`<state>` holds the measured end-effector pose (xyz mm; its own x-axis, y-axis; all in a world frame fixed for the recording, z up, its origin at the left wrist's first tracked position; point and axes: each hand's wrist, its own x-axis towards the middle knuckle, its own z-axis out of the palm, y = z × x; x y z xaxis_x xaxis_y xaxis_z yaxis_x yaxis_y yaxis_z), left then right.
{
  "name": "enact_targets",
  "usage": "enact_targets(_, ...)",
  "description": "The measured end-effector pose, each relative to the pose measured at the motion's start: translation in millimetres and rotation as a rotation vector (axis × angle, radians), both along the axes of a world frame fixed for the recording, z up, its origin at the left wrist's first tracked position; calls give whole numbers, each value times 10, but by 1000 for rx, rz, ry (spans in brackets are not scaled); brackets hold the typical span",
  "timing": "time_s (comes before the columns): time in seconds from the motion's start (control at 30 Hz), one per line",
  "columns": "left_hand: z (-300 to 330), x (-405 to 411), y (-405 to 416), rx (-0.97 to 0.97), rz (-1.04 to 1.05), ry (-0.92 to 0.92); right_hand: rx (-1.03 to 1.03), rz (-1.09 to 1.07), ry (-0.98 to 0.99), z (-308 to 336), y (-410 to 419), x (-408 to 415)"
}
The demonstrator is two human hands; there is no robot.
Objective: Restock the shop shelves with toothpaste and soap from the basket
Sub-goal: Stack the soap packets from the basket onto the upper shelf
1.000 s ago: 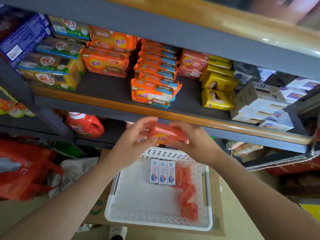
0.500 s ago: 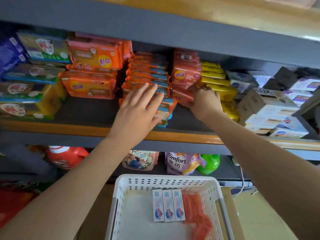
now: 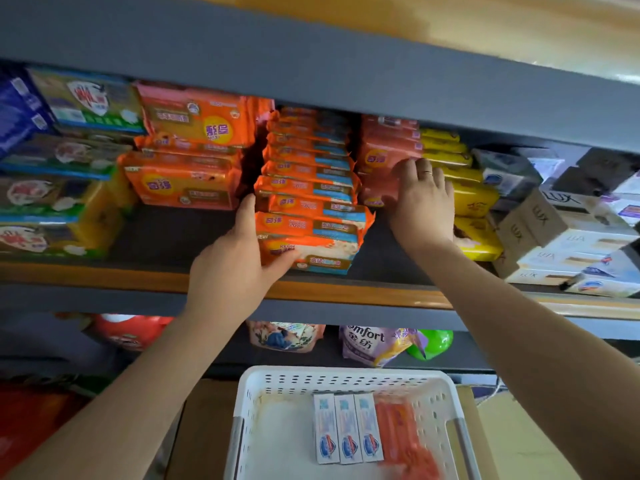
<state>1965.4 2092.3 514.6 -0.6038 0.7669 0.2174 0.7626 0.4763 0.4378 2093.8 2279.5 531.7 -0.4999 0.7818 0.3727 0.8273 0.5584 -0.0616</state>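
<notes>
**Seating the soap in its stack**

Head view: our right hand (image 3: 424, 202) lies flat, fingers spread, holding nothing, pressing the pink soap stack (image 3: 384, 161) at one o'clock on the shelf (image 3: 104, 271). Our left hand (image 3: 235, 268) cups the left end of the orange stack (image 3: 311, 209) at twelve, thumb under its bottom pack. We judge the step is squaring up: push straight back with flat palms, keep the stacks vertical, and avoid nudging the yellow packs (image 3: 467, 199) just right of the hand.

The basket (image 3: 346, 379) at six holds three toothpaste boxes (image 3: 348, 427) and more soap (image 3: 405, 441).

Half a second ago our right hand gripped the pack lower; now it has let go and flattened. Our left hand has dropped to the stack's side.
</notes>
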Motion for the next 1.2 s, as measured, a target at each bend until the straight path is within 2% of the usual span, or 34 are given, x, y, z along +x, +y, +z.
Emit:
enact_targets(0.1, 41, -7, -9, -44, 5, -16, -371, 193, 325, 142, -218, -19)
enact_targets(0.13, 60, -1, -15, -52, 7, -18, -472, 232, 348, 190, -273, -32)
enact_targets(0.2, 105, 21, -30, -69, 11, -4, -526, 286, 279, 267, -343, -79)
enact_targets(0.37, 150, 74, -22, -166, 18, 138, -258, 285, -90, 290, -415, -271)
enact_targets(0.53, 148, 68, 5, -245, 5, 205, -201, 249, -192, 315, -493, -357)
enact_targets(0.63, 176, 110, -36, -209, 36, 199, -142, 192, -165, 369, -571, -264)
enact_targets(0.7, 195, 176, -123, -62, 52, 233, -10, 199, -15, 367, -611, 20)
enact_targets(0.73, 191, 245, -186, 43, 29, 309, 42, 226, 86, 355, -650, 230)
enact_targets(0.8, 109, 458, -344, 199, -115, 419, 21, 268, 205, 224, -759, 727)
enact_targets(0.83, 27, 584, -418, 227, -209, 408, -80, 260, 206, 118, -837, 976)
enact_targets(0.93, -408, 923, -572, 104, -427, 270, -489, 108, 11, -483, -1055, 1610)
enact_targets(1.0, -817, 1100, -631, -62, -529, 208, -670, 84, -252, -916, -1197, 1877)
enact_targets(1.07, -1222, 1252, -662, -212, -601, 122, -757, 175, -517, -1251, -1357, 2002)
enact_targets(1.2, -1797, 1575, -714, -384, -655, 61, -709, 489, -769, -1802, -1570, 2061)
